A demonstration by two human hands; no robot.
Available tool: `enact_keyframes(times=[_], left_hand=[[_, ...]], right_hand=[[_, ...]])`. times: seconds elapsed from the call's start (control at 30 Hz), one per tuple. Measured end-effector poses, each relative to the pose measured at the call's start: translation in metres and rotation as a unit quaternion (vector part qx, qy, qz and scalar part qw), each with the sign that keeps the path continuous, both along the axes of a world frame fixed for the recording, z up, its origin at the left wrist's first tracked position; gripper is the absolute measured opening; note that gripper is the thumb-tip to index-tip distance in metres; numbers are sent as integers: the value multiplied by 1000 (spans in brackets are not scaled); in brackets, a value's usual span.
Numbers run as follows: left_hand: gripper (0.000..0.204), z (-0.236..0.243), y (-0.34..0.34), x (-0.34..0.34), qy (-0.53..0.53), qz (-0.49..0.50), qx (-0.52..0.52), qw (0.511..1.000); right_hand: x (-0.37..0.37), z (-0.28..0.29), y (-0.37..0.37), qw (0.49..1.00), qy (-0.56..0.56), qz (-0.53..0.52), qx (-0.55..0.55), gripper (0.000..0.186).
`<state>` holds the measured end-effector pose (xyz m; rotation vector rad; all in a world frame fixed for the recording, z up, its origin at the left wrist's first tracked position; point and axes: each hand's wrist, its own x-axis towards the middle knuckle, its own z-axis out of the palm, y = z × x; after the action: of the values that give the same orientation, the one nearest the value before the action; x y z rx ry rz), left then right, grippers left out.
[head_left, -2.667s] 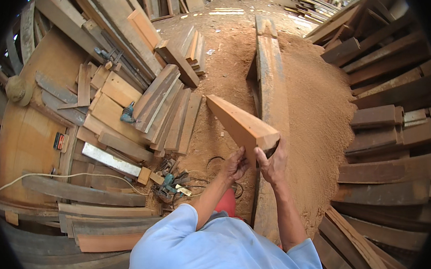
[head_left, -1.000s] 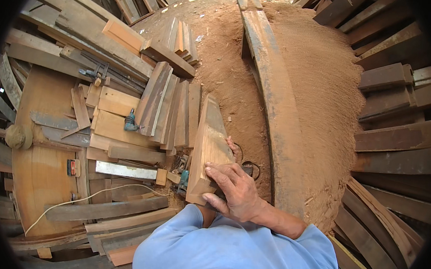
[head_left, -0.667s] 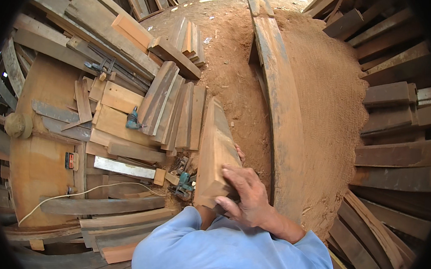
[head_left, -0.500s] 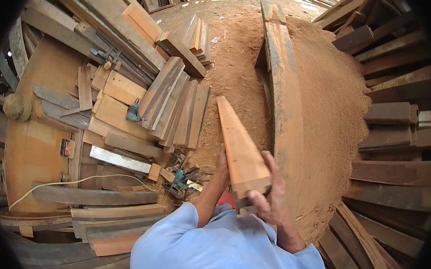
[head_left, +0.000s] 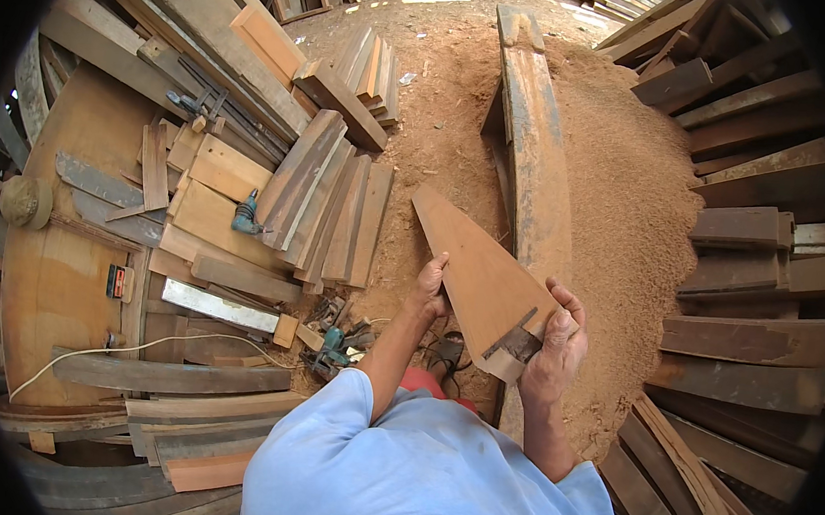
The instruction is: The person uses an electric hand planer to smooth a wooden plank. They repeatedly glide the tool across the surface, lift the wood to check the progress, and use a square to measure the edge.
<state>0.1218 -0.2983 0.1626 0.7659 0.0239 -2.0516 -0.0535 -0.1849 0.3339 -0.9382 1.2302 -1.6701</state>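
Note:
A tapered wooden piece (head_left: 473, 266) hangs at a slant in front of me, broad face upward, with a dark, stepped patch at its wide lower end. My left hand (head_left: 432, 287) is closed on its left edge about midway along. My right hand (head_left: 558, 347) grips the right corner of the wide end, fingers curled up beside it. The piece lies over the edge of a long, dusty plank (head_left: 536, 171) that runs away from me. Teal power tools (head_left: 331, 347) sit on the ground below and left of my left hand, among dark cords.
Stacked boards (head_left: 331, 205) and a teal drill (head_left: 245, 211) are at the left, beside a plywood sheet (head_left: 61, 293) crossed by a pale cord. Piles of dark planks (head_left: 747, 339) line the right. Sawdust (head_left: 621, 242) lies between them and the long plank.
The wooden piece has turned from pointing nearly straight away to slanting up-left, broad face now upward. My right hand has shifted right and round the wide end; my left hand shows more fully.

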Motion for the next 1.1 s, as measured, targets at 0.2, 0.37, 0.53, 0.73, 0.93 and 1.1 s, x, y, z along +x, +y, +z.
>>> enact_keyframes(times=[0.2,0.37,0.53,0.73,0.93,1.1], left_hand=[[51,-19,-3,5,13,-10,3,1000],[57,-63,-11,-10,-11,22,12,1000],[65,-107,11,-50,-58,88,50,993],[70,-134,72,-76,-43,18,80,996],[71,-148,140,-81,-33,-68,118,990],[73,-156,153,-87,-38,-69,119,990]], right_hand=[[-3,-3,0,1000,-29,-3,1,60],[-23,-15,17,1000,5,-5,12,59],[-52,-35,59,997,55,-10,56,71],[-180,-71,101,934,7,253,251,71],[-184,-107,11,716,378,390,438,71],[-146,-215,8,670,343,456,475,69]])
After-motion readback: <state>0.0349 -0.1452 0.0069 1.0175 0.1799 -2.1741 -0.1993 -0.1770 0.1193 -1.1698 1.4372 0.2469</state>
